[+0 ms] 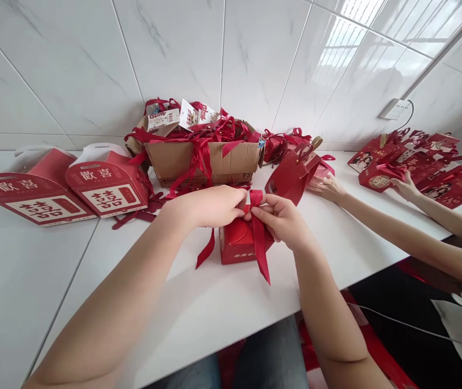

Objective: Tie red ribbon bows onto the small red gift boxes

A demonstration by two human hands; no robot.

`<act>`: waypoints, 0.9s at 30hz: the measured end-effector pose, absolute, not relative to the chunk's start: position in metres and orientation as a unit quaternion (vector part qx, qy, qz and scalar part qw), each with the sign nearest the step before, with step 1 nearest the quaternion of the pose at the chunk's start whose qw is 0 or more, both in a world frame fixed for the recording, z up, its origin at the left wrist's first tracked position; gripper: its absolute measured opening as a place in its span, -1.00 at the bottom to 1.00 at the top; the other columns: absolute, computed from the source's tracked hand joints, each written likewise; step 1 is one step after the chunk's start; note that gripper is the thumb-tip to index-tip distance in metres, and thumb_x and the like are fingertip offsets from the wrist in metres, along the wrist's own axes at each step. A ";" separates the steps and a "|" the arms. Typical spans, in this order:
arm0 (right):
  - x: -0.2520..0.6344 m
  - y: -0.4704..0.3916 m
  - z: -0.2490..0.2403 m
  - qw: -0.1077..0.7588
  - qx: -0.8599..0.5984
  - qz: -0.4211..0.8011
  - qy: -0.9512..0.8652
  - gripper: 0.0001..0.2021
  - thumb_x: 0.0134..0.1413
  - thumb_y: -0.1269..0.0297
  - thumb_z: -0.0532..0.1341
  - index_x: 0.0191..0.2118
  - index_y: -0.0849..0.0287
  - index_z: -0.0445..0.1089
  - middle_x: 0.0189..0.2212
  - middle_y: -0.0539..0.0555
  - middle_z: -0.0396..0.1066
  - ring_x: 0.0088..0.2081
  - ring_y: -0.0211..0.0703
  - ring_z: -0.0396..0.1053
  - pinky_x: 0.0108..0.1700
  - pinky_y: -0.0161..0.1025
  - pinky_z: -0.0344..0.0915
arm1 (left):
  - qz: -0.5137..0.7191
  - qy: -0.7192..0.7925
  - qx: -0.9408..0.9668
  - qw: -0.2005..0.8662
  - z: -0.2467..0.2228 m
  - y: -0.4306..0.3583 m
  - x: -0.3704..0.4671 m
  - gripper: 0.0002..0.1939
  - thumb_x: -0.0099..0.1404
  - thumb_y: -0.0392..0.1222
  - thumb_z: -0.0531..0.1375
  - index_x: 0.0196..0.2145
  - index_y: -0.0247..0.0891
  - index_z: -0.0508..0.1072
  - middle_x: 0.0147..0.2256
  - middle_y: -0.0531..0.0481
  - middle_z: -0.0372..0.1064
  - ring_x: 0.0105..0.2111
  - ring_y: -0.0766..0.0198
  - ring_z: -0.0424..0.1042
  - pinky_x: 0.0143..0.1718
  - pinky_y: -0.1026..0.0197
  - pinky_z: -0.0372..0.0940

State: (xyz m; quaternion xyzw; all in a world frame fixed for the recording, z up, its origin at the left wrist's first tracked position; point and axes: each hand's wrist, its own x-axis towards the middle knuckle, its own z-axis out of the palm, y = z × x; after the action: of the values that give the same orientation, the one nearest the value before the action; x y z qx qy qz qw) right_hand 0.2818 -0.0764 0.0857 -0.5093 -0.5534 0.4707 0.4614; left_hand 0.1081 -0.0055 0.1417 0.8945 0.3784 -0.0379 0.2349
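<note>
A small red box (241,246) sits on the white table in front of me, with red ribbon (260,243) over its top. My left hand (231,205) pinches the ribbon just above the box, its fingers partly hidden behind the wrist. At the right side of the ribbon, my right hand (281,216) has thumb and forefinger closed on it, below an upright loop. One ribbon tail hangs down the front of the box, and another lies out to the left. Both hands are close together, nearly touching.
A cardboard box (210,159) of red ribbons and tags stands behind. Two large red boxes (111,189) are at left. Red gift bags (293,170) stand right of centre. A person's hands (330,186) reach in from the right, near more red boxes (417,167).
</note>
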 end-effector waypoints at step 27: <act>0.266 -0.078 0.080 0.480 -0.555 0.325 -0.597 -0.69 0.11 0.08 0.21 -0.49 0.19 0.48 -0.49 0.07 0.51 -0.44 -0.19 0.39 -0.42 -0.30 0.25 | 0.327 0.333 0.881 0.076 0.142 0.000 0.117 -0.82 0.19 -0.15 0.23 -0.25 -0.23 0.41 -0.20 -0.09 0.30 -0.15 0.09 0.29 -0.09 0.05 0.19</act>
State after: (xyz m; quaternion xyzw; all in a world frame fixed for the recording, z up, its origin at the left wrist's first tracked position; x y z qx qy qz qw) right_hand 0.2664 -0.0781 0.0804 -0.5547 -0.5968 0.3247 0.4803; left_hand 0.1169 -0.0003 0.1416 0.8810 0.3334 0.3271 0.0760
